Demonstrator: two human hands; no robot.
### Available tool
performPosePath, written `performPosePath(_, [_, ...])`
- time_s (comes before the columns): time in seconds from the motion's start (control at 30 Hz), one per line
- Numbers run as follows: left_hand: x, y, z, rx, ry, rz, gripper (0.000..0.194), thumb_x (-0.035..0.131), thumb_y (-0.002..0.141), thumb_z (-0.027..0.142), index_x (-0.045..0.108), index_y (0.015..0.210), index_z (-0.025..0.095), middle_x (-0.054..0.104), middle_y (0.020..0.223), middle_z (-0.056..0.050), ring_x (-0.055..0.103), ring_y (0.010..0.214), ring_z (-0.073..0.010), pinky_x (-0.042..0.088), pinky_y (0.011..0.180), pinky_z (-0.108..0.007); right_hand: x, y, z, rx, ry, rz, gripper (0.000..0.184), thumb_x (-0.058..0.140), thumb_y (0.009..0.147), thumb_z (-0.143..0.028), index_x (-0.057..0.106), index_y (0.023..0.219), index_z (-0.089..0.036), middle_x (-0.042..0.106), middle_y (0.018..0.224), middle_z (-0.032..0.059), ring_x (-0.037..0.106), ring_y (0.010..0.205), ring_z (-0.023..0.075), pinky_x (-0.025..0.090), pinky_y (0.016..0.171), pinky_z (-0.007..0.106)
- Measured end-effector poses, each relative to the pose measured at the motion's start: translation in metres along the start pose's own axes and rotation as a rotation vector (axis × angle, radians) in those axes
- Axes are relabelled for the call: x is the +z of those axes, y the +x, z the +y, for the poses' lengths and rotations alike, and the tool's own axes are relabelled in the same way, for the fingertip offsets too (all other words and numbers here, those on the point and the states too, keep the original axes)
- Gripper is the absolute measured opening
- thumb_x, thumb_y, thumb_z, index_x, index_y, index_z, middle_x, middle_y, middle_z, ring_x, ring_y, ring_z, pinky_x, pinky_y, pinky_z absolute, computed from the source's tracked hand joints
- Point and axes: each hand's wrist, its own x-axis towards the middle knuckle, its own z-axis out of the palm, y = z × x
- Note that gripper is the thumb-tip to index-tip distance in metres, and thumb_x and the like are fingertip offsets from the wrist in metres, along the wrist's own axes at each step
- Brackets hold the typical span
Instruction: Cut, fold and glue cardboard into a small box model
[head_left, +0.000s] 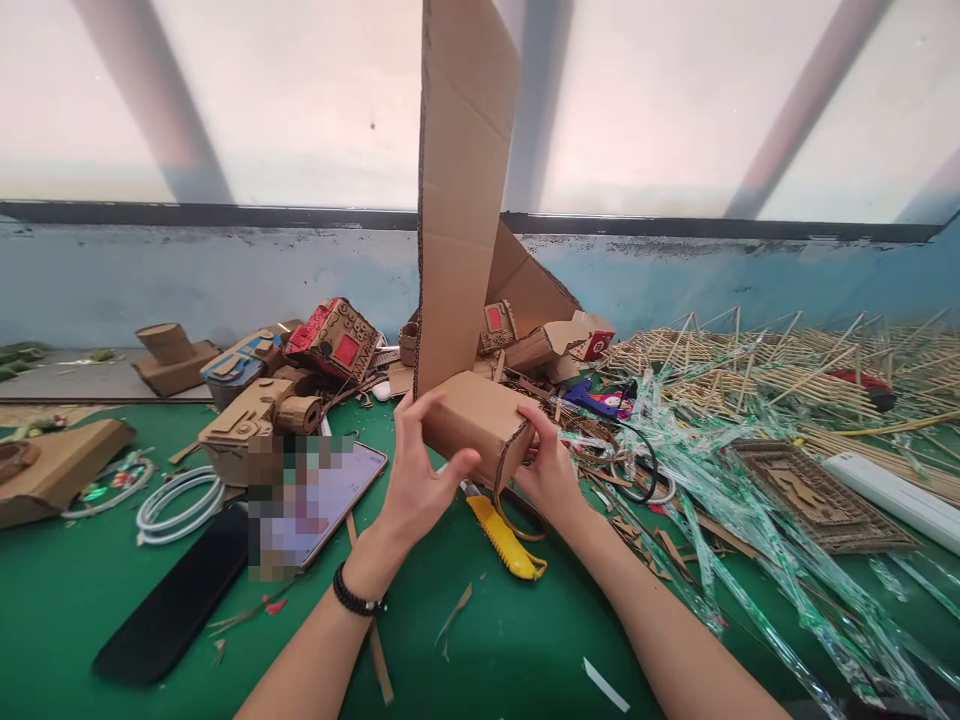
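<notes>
1. Bare forearms (319,635) lead to the left grip (421,468) and right grip (553,472), pinching a cardboard box (480,415) between them.
2. Yellow cutter (504,533) lies on the worktop (525,655), below both grips.

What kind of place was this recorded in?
Probably a craft workspace: a yellow cutter lies on the green tabletop, near cardboard scraps and a blue glue gun, with cardboard camera models behind.
</notes>
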Motion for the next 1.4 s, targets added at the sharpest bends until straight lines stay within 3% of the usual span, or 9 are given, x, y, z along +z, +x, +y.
performPosePath(0.1, [-0.004,0.007,-0.003,-0.088,-0.239,0.079,0.077,0.060,0.100,0.070,0.039,0.162,0.028,0.049,0.163,-0.017,0.049,0.153,-0.0321,0.041,0.126,-0.049,-0.002,0.004,-0.002,0.083,0.117,-0.025,0.076,0.081,0.089,-0.033,0.041,0.154,-0.032,0.060,0.151,0.0166,0.077,0.101,0.0255,0.067,0.074,0.037])
performPosePath(0.17, [-0.008,0.011,-0.005,-0.146,-0.308,0.093,0.074,0.056,0.101,0.072,0.049,0.157,0.024,0.056,0.159,-0.017,0.053,0.151,-0.0330,0.043,0.125,-0.048,-0.004,0.009,-0.006,0.152,0.220,-0.044,0.083,0.084,0.087,-0.039,0.038,0.155,-0.033,0.062,0.148,0.0153,0.077,0.093,0.0221,0.067,0.070,0.034])
performPosePath(0.37, [-0.018,0.012,0.003,-0.053,-0.234,-0.090,0.079,0.051,0.100,0.078,0.056,0.159,0.024,0.054,0.165,-0.015,0.046,0.157,-0.0366,0.045,0.125,-0.046,-0.003,0.019,-0.014,0.220,0.373,0.028,0.096,0.093,0.076,-0.054,0.037,0.153,-0.036,0.066,0.137,0.0106,0.075,0.106,0.0263,0.070,0.078,0.040])
performPosePath(0.57, [-0.007,0.004,0.001,0.050,-0.213,-0.123,0.096,0.080,0.088,0.066,0.036,0.169,0.036,0.032,0.178,-0.012,0.037,0.163,-0.0371,0.045,0.127,-0.047,0.008,0.018,-0.013,0.290,0.417,0.088,0.085,0.080,0.088,-0.060,0.036,0.156,-0.036,0.069,0.138,0.0128,0.076,0.107,0.0312,0.071,0.081,0.053])
performPosePath(0.67, [0.005,-0.002,-0.003,0.070,-0.180,-0.066,0.107,0.089,0.083,0.058,0.029,0.169,0.036,0.033,0.177,-0.014,0.039,0.162,-0.0364,0.042,0.129,-0.051,0.005,0.017,-0.019,0.298,0.419,0.121,0.089,0.084,0.085,-0.058,0.037,0.156,-0.031,0.065,0.144,0.0163,0.073,0.119,0.0326,0.067,0.098,0.057])
performPosePath(0.77, [0.015,-0.007,-0.005,0.065,-0.184,-0.025,0.119,0.092,0.079,0.060,0.020,0.171,0.035,0.030,0.176,-0.016,0.039,0.162,-0.0360,0.040,0.130,-0.053,0.000,0.014,-0.030,0.272,0.405,0.114,0.096,0.092,0.078,-0.053,0.038,0.153,-0.029,0.061,0.147,0.0169,0.066,0.133,0.0324,0.061,0.110,0.055])
performPosePath(1.0, [0.026,-0.006,0.001,0.119,-0.087,0.181,0.143,0.100,0.063,0.064,0.009,0.169,0.035,0.022,0.176,-0.020,0.033,0.164,-0.0423,0.041,0.128,-0.058,0.011,0.009,-0.043,0.259,0.443,0.129,0.108,0.098,0.071,-0.046,0.031,0.154,-0.029,0.059,0.147,0.0177,0.068,0.130,0.0313,0.063,0.104,0.046])
performPosePath(1.13, [0.031,-0.007,0.005,0.150,-0.019,0.242,0.147,0.099,0.065,0.064,0.002,0.172,0.038,0.007,0.181,-0.017,0.014,0.171,-0.0420,0.030,0.134,-0.059,0.018,0.009,-0.050,0.304,0.461,0.158,0.105,0.094,0.076,-0.051,0.029,0.155,-0.027,0.062,0.143,0.0185,0.072,0.122,0.0309,0.067,0.095,0.043])
performPosePath(1.4, [0.034,-0.001,0.008,0.105,0.084,0.178,0.165,0.103,0.052,0.065,-0.002,0.175,0.034,0.008,0.180,-0.021,0.007,0.170,-0.0480,0.021,0.134,-0.067,0.028,0.004,-0.063,0.359,0.290,0.217,0.101,0.088,0.084,-0.046,0.027,0.162,-0.025,0.060,0.152,0.0209,0.068,0.131,0.0334,0.059,0.109,0.051])
